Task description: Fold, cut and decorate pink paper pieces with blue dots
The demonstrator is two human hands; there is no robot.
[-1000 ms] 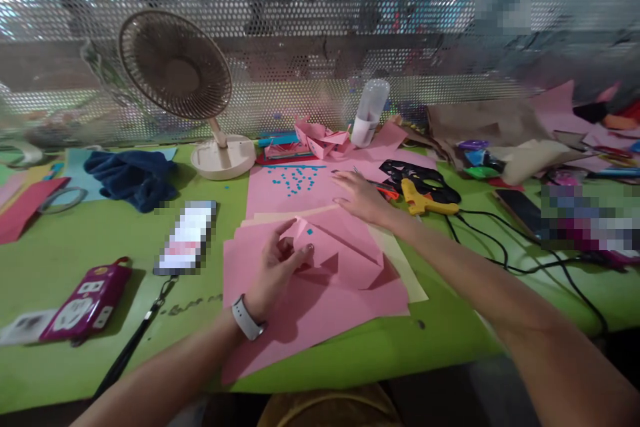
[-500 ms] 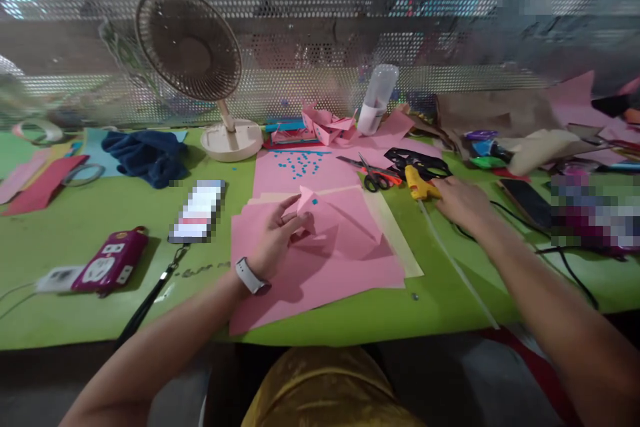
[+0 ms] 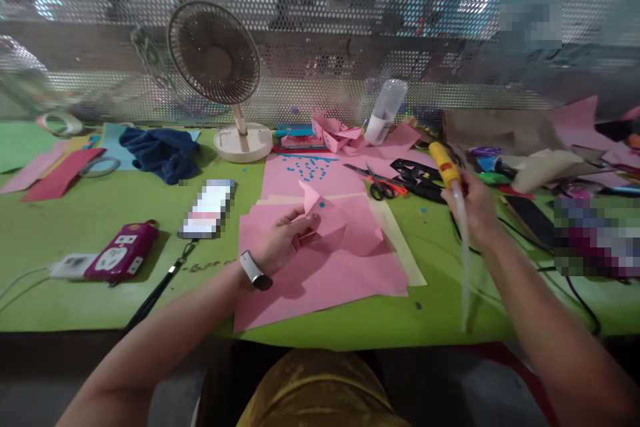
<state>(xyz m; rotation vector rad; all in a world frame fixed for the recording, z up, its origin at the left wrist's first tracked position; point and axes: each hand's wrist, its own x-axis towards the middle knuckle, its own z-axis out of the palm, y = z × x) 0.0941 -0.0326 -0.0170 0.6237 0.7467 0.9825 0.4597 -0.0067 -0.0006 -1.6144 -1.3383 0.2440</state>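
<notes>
My left hand (image 3: 286, 238) pinches a folded pink paper piece (image 3: 333, 221) by its left side; a small blue square sticks on it. Under it lie stacked pink sheets (image 3: 280, 300) and a pale yellow sheet (image 3: 407, 260). My right hand (image 3: 475, 203) is closed round the handle of a yellow glue gun (image 3: 445, 163), lifted above the table, with a long clear glue stick (image 3: 464, 267) hanging from its back end. Tiny blue paper bits (image 3: 306, 168) are scattered on another pink sheet behind the folded piece. Black-handled scissors (image 3: 381, 188) lie between the hands.
A fan (image 3: 243, 141) stands at the back, left of folded pink paper shapes (image 3: 337, 133) and a clear bottle (image 3: 387, 110). A phone (image 3: 207, 210), a purple power bank (image 3: 123, 252) and a blue cloth (image 3: 163, 153) lie on the left. Black cables (image 3: 575, 293) run at right.
My right hand has picked the glue gun up off the table and raised it, its glue stick now hanging down. My left hand still holds the folded pink paper. The view has shifted slightly.
</notes>
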